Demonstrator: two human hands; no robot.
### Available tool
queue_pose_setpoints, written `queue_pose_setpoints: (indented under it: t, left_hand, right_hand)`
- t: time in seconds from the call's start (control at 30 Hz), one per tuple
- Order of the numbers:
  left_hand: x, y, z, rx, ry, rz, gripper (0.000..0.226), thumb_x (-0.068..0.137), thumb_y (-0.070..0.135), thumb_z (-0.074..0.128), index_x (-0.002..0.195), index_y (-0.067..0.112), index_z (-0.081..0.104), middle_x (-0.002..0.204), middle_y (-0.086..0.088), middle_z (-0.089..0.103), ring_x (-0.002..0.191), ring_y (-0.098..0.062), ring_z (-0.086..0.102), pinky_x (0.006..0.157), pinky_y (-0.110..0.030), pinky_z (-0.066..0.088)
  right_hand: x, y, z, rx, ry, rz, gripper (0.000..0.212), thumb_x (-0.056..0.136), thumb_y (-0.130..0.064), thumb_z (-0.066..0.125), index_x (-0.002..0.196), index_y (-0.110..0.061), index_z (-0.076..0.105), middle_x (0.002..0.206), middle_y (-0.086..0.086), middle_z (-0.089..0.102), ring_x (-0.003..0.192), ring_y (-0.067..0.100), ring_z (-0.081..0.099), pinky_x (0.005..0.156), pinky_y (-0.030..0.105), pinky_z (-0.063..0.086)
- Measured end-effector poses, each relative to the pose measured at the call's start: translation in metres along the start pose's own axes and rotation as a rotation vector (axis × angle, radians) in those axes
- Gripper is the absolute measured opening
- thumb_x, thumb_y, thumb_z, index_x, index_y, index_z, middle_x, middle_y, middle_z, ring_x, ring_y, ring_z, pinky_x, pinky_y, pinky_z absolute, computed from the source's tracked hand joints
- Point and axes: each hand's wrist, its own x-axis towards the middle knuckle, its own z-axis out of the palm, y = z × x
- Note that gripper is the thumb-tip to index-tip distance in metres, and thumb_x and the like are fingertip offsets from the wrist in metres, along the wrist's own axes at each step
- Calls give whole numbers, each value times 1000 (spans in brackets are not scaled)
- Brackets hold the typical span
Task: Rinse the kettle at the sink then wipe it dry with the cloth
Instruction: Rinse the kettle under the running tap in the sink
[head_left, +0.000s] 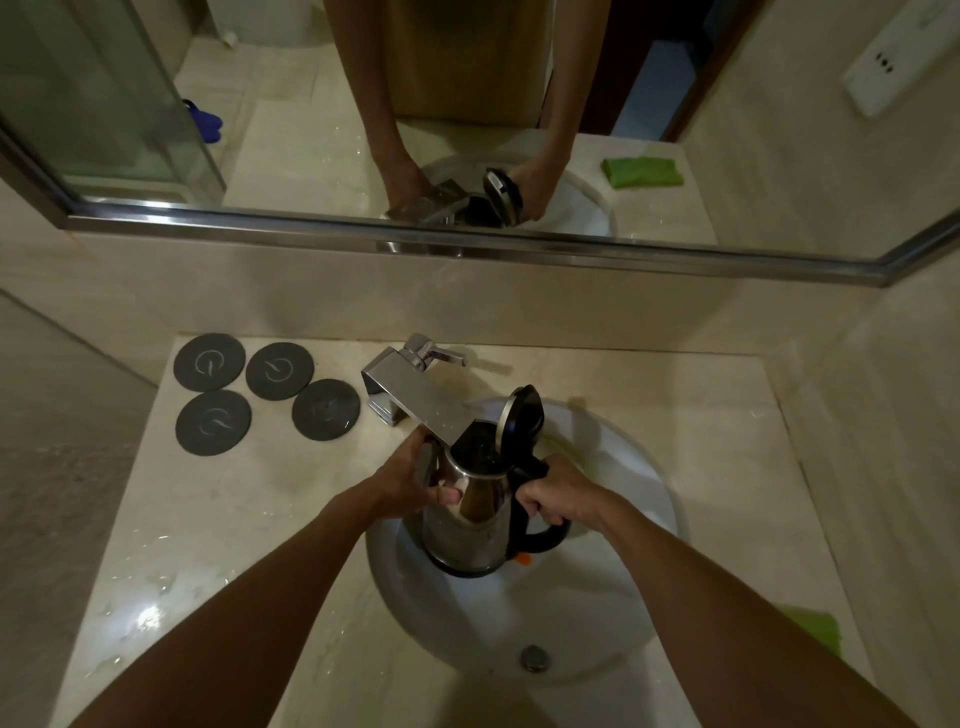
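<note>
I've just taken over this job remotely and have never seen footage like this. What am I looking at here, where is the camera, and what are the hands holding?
There is no machine: this is one picture from a wide-angle camera worn on a person's head, looking down at their own arms. The right hand grips the black handle of a steel kettle; the left hand holds its body. The kettle's lid stands open, and its mouth sits under the faucet, over the white sink. Whether water is running, I cannot tell. Four dark round coasters lie on the counter at the left. A green cloth lies at the right, untouched. Above is a mirror reflecting the same scene.
</note>
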Motion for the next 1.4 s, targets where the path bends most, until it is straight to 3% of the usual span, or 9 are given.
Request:
queue_pose_setpoints:
  t: [0.1, 0.23, 0.47, 0.67, 0.83, 1.0, 1.23, 1.33, 1.4]
  left_hand:
    - [-3, 2, -2, 9, 14, -19, 98, 59, 42, 85, 136, 37, 24, 131, 4, 42, 121, -22, 47, 99, -42, 50]
    - [-5, 4, -2, 10, 14, -25, 98, 57, 45, 84, 136, 38, 26, 130, 4, 44, 121, -21, 47, 98, -44, 50]
    - [-10, 12, -1, -42, 11, 6, 96, 56, 39, 82, 136, 31, 28, 129, 4, 43, 123, -18, 44, 100, -35, 47]
    - [-12, 11, 2, -36, 26, 10, 86, 68, 15, 83, 130, 34, 26, 123, 11, 42, 119, -13, 42, 84, -11, 39]
    - [-20, 13, 3, -43, 49, 6, 90, 64, 21, 85, 132, 35, 27, 126, 9, 44, 119, -15, 43, 90, -21, 43]
    - [-24, 17, 6, -46, 59, 5, 87, 66, 11, 84, 131, 29, 29, 113, 22, 41, 104, -1, 44, 75, -8, 40]
    - [-30, 19, 6, -56, 87, 27, 95, 63, 10, 86, 135, 28, 26, 116, 22, 43, 102, -7, 52, 71, -7, 47]
    - [-30, 16, 6, -93, 85, 15, 100, 61, 9, 87, 138, 23, 25, 119, 22, 42, 106, -2, 49, 76, -6, 47]
    - [-29, 13, 5, -123, 52, -5, 103, 60, 8, 87, 141, 20, 25, 123, 18, 43, 114, -7, 47, 79, -11, 50]
  right_hand:
    - [-1, 1, 0, 1, 8, 3, 18, 65, -1, 58, 54, -13, 51, 41, -1, 42, 38, 12, 41, 50, 24, 40]
    - [0, 4, 0, 8, -1, -7, 17, 64, -2, 59, 54, -13, 51, 42, -1, 42, 38, 13, 41, 51, 25, 41]
    - [2, 7, 1, 13, -5, -20, 10, 61, -6, 60, 57, -13, 54, 47, 2, 44, 41, 14, 42, 50, 25, 40]
    - [-1, 7, 3, 4, 6, -13, 12, 62, -3, 60, 58, -12, 54, 45, -1, 45, 39, 13, 42, 48, 24, 39]
    - [-1, 7, 6, -18, 24, -15, 10, 62, -3, 61, 57, -11, 56, 46, 2, 46, 40, 15, 43, 48, 26, 40]
    - [-3, 6, 9, -34, 39, -5, 10, 61, -3, 62, 58, -11, 56, 46, 1, 47, 42, 14, 45, 48, 25, 40]
    - [-3, 7, 11, -54, 52, -10, 8, 56, -6, 63, 55, -13, 58, 50, 3, 50, 46, 16, 48, 51, 28, 42]
    - [-2, 8, 12, -66, 56, -15, 6, 53, -9, 62, 55, -12, 58, 52, 5, 50, 45, 17, 49, 50, 28, 42]
    - [-3, 9, 13, -63, 72, -9, 6, 52, -10, 62, 55, -12, 57, 52, 6, 50, 46, 18, 50, 51, 28, 43]
